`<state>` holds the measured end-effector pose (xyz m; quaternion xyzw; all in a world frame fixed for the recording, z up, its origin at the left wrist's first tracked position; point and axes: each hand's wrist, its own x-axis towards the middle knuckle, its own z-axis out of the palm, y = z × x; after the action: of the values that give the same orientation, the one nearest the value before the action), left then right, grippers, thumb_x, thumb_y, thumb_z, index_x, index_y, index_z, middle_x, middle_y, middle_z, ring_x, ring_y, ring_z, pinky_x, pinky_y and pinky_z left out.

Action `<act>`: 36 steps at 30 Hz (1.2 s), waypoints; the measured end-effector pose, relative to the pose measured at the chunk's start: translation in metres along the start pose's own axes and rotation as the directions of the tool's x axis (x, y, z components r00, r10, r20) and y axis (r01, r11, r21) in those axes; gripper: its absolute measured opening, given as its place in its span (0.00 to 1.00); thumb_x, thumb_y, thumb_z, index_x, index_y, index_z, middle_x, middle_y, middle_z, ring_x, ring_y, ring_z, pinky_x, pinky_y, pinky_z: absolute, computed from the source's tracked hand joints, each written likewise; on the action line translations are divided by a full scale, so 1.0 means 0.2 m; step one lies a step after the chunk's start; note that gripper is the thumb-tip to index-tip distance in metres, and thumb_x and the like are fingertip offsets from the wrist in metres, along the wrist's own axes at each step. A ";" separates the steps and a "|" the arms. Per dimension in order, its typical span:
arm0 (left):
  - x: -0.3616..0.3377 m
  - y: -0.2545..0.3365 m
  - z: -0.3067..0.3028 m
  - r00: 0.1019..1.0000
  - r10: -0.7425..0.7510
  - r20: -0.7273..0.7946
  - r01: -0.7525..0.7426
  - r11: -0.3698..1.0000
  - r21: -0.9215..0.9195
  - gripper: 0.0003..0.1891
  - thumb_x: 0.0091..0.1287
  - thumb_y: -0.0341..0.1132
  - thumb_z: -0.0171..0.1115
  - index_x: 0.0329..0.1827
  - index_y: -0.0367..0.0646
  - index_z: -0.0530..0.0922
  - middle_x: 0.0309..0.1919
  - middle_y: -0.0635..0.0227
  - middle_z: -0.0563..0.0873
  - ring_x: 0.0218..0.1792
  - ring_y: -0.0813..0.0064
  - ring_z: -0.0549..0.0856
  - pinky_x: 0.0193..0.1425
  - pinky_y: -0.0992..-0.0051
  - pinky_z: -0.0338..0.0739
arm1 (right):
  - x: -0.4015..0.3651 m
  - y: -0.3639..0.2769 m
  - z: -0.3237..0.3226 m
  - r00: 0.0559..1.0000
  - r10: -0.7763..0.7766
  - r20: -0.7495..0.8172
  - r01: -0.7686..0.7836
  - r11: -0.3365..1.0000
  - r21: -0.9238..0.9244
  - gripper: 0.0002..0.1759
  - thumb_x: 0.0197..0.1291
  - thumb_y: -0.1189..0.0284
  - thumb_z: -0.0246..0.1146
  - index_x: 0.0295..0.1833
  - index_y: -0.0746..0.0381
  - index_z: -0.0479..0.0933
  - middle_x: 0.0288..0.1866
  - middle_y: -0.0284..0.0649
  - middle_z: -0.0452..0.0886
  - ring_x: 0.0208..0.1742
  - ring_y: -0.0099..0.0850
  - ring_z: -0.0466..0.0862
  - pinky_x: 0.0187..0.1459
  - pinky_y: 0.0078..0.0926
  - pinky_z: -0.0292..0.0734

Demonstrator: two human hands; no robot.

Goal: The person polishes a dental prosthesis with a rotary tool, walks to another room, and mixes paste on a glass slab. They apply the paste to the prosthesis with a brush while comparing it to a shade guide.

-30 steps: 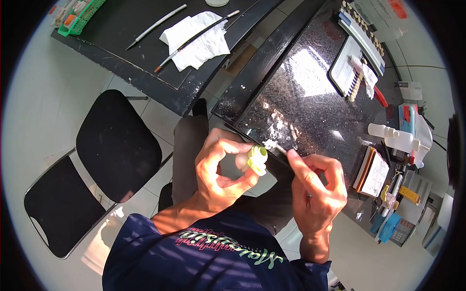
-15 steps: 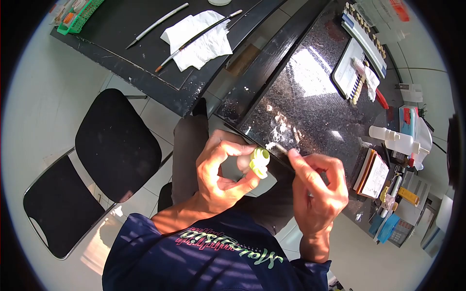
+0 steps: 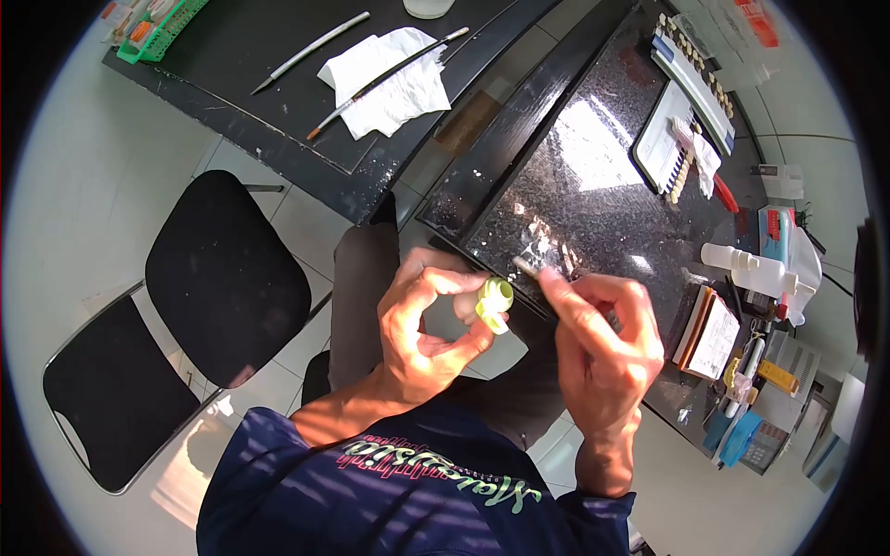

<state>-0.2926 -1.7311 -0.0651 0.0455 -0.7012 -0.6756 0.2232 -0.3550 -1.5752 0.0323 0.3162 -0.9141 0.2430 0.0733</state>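
My left hand is closed round a small yellow-green hollow piece, pinched between thumb and fingers. A round opening faces away from my palm, and a flap-like part juts out below it. My right hand grips a thin pale stick-like tool between thumb and index finger, most of it hidden by the fingers. Its light tip points up-left over the edge of the dark speckled counter, a short way right of the yellow-green piece. White crumbs and shavings lie on the counter just beyond that tip.
On the black table, a brush lies across a white tissue beside a silver pointed tool. Tooth shade guides, a white bottle and notebooks stand rightward. Black chairs are left.
My right hand has shifted slightly up and left, its tool tip moving away from the yellow-green piece toward the crumbs. My left hand has turned the piece slightly.
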 end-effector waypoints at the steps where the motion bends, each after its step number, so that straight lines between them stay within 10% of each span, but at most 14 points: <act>1: 0.00 0.00 0.00 1.000 0.003 -0.002 -0.003 1.000 0.000 0.19 0.50 0.24 0.76 0.44 0.37 0.80 0.38 0.60 0.86 0.40 0.65 0.84 0.46 0.69 0.80 | 0.00 -0.01 -0.01 0.997 -0.053 0.048 0.051 0.998 0.031 0.25 0.46 0.85 0.68 0.51 0.55 0.87 0.37 0.36 0.80 0.34 0.30 0.80 0.36 0.26 0.80; 10: -0.08 0.03 0.00 0.999 -0.002 -0.038 -0.005 0.985 -0.172 0.14 0.60 0.23 0.71 0.47 0.35 0.79 0.46 0.53 0.86 0.48 0.61 0.87 0.51 0.69 0.83 | -0.19 -0.13 0.01 0.962 0.087 -0.259 -0.033 0.978 0.207 0.23 0.48 0.89 0.64 0.49 0.59 0.87 0.38 0.39 0.79 0.29 0.25 0.81 0.31 0.23 0.79; 12: -0.10 0.09 -0.03 1.000 0.028 -0.009 -0.029 0.987 -0.157 0.12 0.63 0.23 0.69 0.48 0.34 0.78 0.48 0.52 0.86 0.49 0.60 0.87 0.53 0.68 0.82 | -0.22 -0.17 0.01 0.998 0.040 -0.046 -0.032 0.987 0.155 0.20 0.51 0.89 0.65 0.49 0.60 0.87 0.38 0.38 0.79 0.27 0.24 0.80 0.30 0.23 0.78; 16: -0.20 0.12 -0.04 0.999 0.035 -0.008 -0.036 0.990 -0.134 0.10 0.66 0.22 0.65 0.49 0.35 0.78 0.49 0.54 0.85 0.50 0.61 0.87 0.55 0.69 0.81 | -0.29 -0.21 -0.07 0.956 0.106 -0.273 -0.039 0.970 0.238 0.14 0.57 0.85 0.65 0.49 0.64 0.84 0.37 0.42 0.80 0.25 0.22 0.76 0.25 0.18 0.70; 19: -0.27 0.19 -0.08 0.981 0.079 0.179 -0.074 0.997 -0.033 0.15 0.76 0.26 0.53 0.62 0.31 0.74 0.53 0.56 0.84 0.54 0.70 0.83 0.64 0.71 0.75 | -0.40 -0.21 -0.04 0.961 0.231 -0.150 -0.155 0.904 0.399 0.12 0.56 0.82 0.69 0.47 0.65 0.82 0.35 0.42 0.82 0.26 0.24 0.76 0.27 0.21 0.71; 20: -0.32 0.24 -0.06 0.981 -0.090 0.173 0.118 0.980 -0.160 0.19 0.76 0.26 0.51 0.68 0.31 0.70 0.54 0.54 0.83 0.57 0.68 0.82 0.66 0.70 0.73 | -0.43 -0.21 -0.03 0.963 0.260 -0.068 -0.204 0.871 0.447 0.13 0.55 0.81 0.70 0.47 0.66 0.81 0.35 0.43 0.82 0.27 0.26 0.77 0.29 0.23 0.73; 25: -0.49 0.23 -0.02 0.941 0.110 0.320 -0.085 0.992 -0.091 0.20 0.73 0.19 0.48 0.67 0.35 0.72 0.60 0.51 0.78 0.59 0.58 0.83 0.64 0.67 0.78 | -0.60 -0.22 0.10 0.969 0.204 -0.137 -0.123 0.885 0.448 0.14 0.52 0.80 0.73 0.45 0.70 0.81 0.38 0.47 0.84 0.35 0.35 0.84 0.37 0.27 0.78; 30: -0.56 0.24 -0.05 0.970 0.048 0.237 -0.025 0.995 -0.100 0.17 0.73 0.17 0.44 0.60 0.35 0.75 0.54 0.54 0.80 0.56 0.61 0.84 0.58 0.69 0.82 | -0.80 -0.14 0.12 0.887 0.455 -0.078 -0.375 0.809 0.452 0.15 0.64 0.71 0.67 0.53 0.68 0.82 0.41 0.43 0.83 0.36 0.27 0.81 0.38 0.25 0.76; 33: -0.46 0.12 -0.19 0.932 0.351 0.085 -0.352 0.936 -0.005 0.09 0.75 0.20 0.44 0.46 0.33 0.75 0.51 0.52 0.81 0.49 0.65 0.84 0.52 0.68 0.83 | -0.94 -0.04 0.18 0.849 0.528 -0.029 -0.470 0.778 0.417 0.14 0.72 0.67 0.58 0.49 0.66 0.83 0.29 0.41 0.81 0.29 0.26 0.79 0.33 0.25 0.74; 36: -0.14 0.15 -0.44 0.967 0.126 -0.221 -0.112 0.991 0.074 0.11 0.72 0.19 0.48 0.52 0.37 0.77 0.43 0.59 0.81 0.45 0.68 0.83 0.55 0.69 0.79 | -1.10 0.05 0.30 0.851 0.524 0.026 -0.489 0.774 0.402 0.15 0.73 0.66 0.57 0.40 0.66 0.83 0.22 0.39 0.78 0.23 0.26 0.77 0.28 0.26 0.71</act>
<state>-0.2268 -1.7993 -0.0440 0.0862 -0.6932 -0.6297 0.3399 -0.1869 -1.4791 -0.0874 0.0555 -0.8930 0.4461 -0.0201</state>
